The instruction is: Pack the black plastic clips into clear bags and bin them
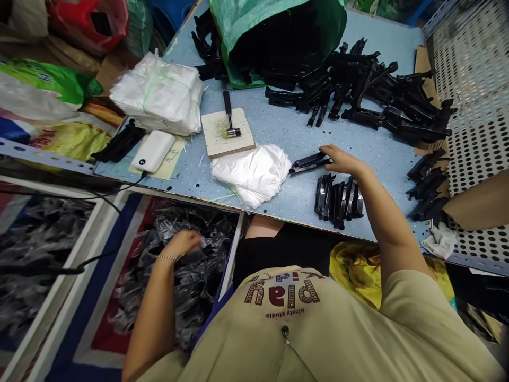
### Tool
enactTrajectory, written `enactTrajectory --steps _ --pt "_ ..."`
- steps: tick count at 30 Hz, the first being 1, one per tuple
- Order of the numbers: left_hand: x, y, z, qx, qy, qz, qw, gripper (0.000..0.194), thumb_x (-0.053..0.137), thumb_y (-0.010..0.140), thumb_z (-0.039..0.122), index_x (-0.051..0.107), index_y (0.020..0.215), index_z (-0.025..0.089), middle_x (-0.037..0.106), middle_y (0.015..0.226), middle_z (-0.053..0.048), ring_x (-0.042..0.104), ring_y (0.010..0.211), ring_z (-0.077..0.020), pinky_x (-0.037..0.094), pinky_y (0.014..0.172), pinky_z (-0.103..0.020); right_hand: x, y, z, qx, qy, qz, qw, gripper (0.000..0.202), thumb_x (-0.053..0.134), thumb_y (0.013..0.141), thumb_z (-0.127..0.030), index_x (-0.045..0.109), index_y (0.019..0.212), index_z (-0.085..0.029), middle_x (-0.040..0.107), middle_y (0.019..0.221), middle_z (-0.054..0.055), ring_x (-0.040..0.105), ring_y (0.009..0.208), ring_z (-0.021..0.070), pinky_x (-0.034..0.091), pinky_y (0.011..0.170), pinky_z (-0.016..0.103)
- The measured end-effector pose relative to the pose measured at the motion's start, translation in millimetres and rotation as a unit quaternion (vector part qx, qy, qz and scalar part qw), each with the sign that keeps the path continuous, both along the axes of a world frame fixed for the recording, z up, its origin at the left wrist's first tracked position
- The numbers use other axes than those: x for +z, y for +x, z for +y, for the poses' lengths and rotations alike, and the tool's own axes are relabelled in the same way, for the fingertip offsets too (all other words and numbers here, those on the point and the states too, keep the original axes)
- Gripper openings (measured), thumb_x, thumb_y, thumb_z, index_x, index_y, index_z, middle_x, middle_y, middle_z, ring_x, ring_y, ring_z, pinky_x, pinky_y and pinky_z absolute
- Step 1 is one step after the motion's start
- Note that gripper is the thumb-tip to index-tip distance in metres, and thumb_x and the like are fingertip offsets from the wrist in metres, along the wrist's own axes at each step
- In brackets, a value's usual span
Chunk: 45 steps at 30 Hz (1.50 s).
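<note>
The left grip (182, 245) is blurred. The right grip (342, 160) hides one end of a black part (308, 160). The top edge cuts off the green bag (247, 31), its inside lost in darkness. A power bank (153, 151) partly covers a note (166, 168) with illegibly small writing.

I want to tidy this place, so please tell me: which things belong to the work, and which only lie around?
Likely belonging to the job:
black part being handled
row of black parts
fanned white plastic

Probably just lying about:
white device with cable
crumpled white item
hammer, untouched now
</note>
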<state>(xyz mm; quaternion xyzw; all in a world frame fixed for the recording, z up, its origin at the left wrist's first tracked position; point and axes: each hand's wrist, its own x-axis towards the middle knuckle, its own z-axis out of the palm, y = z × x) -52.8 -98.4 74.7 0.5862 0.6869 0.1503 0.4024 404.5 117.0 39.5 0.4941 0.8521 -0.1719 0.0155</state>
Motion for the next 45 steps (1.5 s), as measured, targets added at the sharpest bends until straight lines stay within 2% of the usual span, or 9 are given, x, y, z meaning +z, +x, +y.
enactTrajectory --steps 8,12,17,21,24,32,36,40,45 --pt "-45.4 106.2 123.9 -0.059 0.238 0.026 0.969 0.01 0.066 0.09 0.017 0.075 0.085 0.017 0.073 0.104 -0.013 0.068 0.102 -0.0268 0.056 0.096 -0.042 10.5 9.7 -18.1 -0.047 0.045 -0.075 0.995 0.036 0.073 0.088 -0.04 0.074 0.116 -0.017 0.074 0.11 0.017 0.068 0.1 0.0338 0.052 0.083 0.041" --pt "-59.3 112.5 157.8 -0.004 0.179 -0.024 0.984 0.017 0.069 0.082 0.012 0.066 0.066 0.018 0.068 0.087 -0.008 0.064 0.084 -0.0211 0.053 0.085 -0.037 35.6 4.8 -50.1 -0.197 -0.009 0.183 0.963 0.046 0.08 0.08 -0.057 0.076 0.105 -0.019 0.075 0.098 0.01 0.07 0.09 0.0294 0.055 0.082 0.042" --pt "-62.9 84.7 161.6 0.094 0.088 -0.239 0.962 0.009 0.075 0.075 0.02 0.07 0.069 0.018 0.063 0.066 0.0 0.055 0.065 -0.0141 0.047 0.068 -0.029 45.5 -75.5 -79.6 -0.254 -0.236 0.602 0.719 0.052 0.087 0.07 -0.068 0.074 0.095 -0.023 0.075 0.089 0.003 0.073 0.086 0.0214 0.062 0.09 0.043" --pt "-62.1 83.0 160.3 0.113 0.072 -0.292 0.947 0.007 0.075 0.069 0.021 0.069 0.067 0.017 0.061 0.061 0.003 0.052 0.06 -0.0114 0.044 0.062 -0.026 34.7 -150.4 -69.9 -0.269 -0.34 0.72 0.542 0.046 0.09 0.072 -0.063 0.069 0.091 -0.026 0.076 0.088 -0.001 0.072 0.083 0.0179 0.062 0.101 0.048" --pt "-62.9 86.0 160.2 0.112 0.086 -0.297 0.945 0.006 0.074 0.066 0.02 0.069 0.065 0.017 0.06 0.059 0.004 0.051 0.058 -0.0107 0.043 0.061 -0.025 23.9 -181.5 -54.9 -0.288 -0.385 0.742 0.468 0.044 0.089 0.075 -0.061 0.066 0.089 -0.026 0.077 0.088 -0.001 0.071 0.079 0.0161 0.061 0.103 0.049" --pt "-60.0 80.7 150.5 0.157 0.22 -0.266 0.925 0.009 0.063 0.071 0.012 0.059 0.067 0.02 0.065 0.073 0.001 0.059 0.064 -0.0127 0.05 0.064 -0.027 -0.8 -198.2 -42.5 -0.38 -0.34 0.702 0.497 0.039 0.084 0.081 -0.058 0.062 0.088 -0.026 0.074 0.085 -0.004 0.071 0.084 0.0173 0.058 0.085 0.037" --pt "-47.0 62.0 140.7 0.056 0.361 -0.089 0.927 0.014 0.06 0.081 0.008 0.066 0.081 0.02 0.073 0.106 -0.007 0.069 0.095 -0.0191 0.057 0.089 -0.035 -8.7 -203.9 -45.8 -0.387 -0.337 0.699 0.498 0.04 0.086 0.078 -0.057 0.065 0.088 -0.025 0.074 0.083 -0.003 0.07 0.081 0.0161 0.055 0.083 0.032" --pt "-35.2 58.2 145.0 -0.095 0.321 0.034 0.942 0.02 0.06 0.084 0.005 0.075 0.088 0.018 0.067 0.138 -0.011 0.071 0.104 -0.0229 0.055 0.104 -0.042 -9.1 -208.8 -48.8 -0.376 -0.32 0.698 0.518 0.041 0.086 0.078 -0.059 0.066 0.088 -0.025 0.074 0.079 -0.003 0.069 0.076 0.0141 0.054 0.079 0.028" --pt "-26.5 75.8 161.2 -0.096 0.235 0.149 0.956 0.015 0.073 0.09 0.026 0.076 0.086 0.011 0.069 0.129 -0.022 0.071 0.113 -0.0371 0.055 0.104 -0.051 -7.5 -210.6 -49.4 -0.367 -0.324 0.706 0.512 0.041 0.088 0.075 -0.058 0.067 0.087 -0.024 0.073 0.078 -0.004 0.067 0.072 0.0123 0.052 0.075 0.025"
